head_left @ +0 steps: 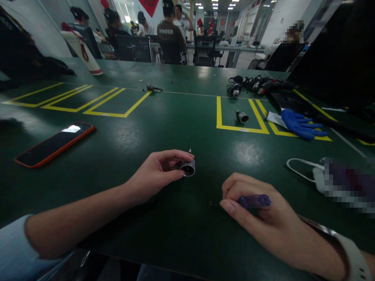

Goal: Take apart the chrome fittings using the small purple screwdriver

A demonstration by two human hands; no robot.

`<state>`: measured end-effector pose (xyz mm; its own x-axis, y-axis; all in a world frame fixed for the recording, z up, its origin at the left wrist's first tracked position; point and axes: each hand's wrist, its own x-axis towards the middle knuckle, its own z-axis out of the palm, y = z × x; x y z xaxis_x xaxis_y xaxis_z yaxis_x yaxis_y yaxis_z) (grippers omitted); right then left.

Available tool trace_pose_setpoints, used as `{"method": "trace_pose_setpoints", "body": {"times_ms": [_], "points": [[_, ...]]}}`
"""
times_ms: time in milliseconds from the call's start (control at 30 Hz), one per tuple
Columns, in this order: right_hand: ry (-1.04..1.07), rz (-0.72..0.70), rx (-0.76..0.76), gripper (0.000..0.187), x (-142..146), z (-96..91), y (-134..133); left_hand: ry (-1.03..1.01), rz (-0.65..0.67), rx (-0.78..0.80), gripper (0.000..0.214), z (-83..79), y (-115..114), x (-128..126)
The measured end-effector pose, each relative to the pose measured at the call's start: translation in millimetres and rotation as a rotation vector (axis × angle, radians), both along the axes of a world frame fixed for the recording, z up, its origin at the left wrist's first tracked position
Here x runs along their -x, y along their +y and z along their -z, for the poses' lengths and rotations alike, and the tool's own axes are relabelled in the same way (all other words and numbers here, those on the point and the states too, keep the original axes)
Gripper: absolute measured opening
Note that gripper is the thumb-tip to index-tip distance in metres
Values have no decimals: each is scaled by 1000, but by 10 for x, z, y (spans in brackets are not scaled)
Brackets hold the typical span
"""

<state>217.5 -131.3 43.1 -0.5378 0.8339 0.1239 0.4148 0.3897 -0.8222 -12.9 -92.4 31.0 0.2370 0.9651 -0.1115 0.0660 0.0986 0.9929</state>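
My left hand is closed on a small metal cup-shaped part, gripping it between thumb and fingers. Its open end faces me and a thin shaft sticks out at the back. My right hand is wrapped around a screwdriver with a see-through purple handle. The screwdriver's thin shank points left, low over the green table. At its tip is a tiny ring-shaped piece; whether it touches the tip or lies on the table I cannot tell. The two hands are apart.
A similar metal cup part lies inside a yellow taped box. Around it are a blue glove, dark tools with cables, and a small motor-like part. A phone lies left. People sit beyond the table.
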Motion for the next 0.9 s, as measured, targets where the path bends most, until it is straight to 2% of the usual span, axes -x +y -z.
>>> {"method": "trace_pose_setpoints", "body": {"times_ms": [133,233,433,533,633,733,900], "points": [[-74,-108,42,17,2,30,-20,15,-4,5,25,-12,-3,-17],[-110,-144,11,11,-6,42,2,14,9,9,25,-15,-3,-22],[-53,-198,-140,29,-66,40,6,-1,29,16,28,14,3,-6],[-42,-204,-162,26,-81,39,1,1,39,20,30,33,5,5],[-63,-164,-94,18,-65,26,24,-2,44,20,31,40,6,12],[-59,-108,-2,26,-44,10,51,0,55,33,31,32,8,14],[-63,-41,175,18,-35,17,60,9,54,35,30,16,7,11]]}}
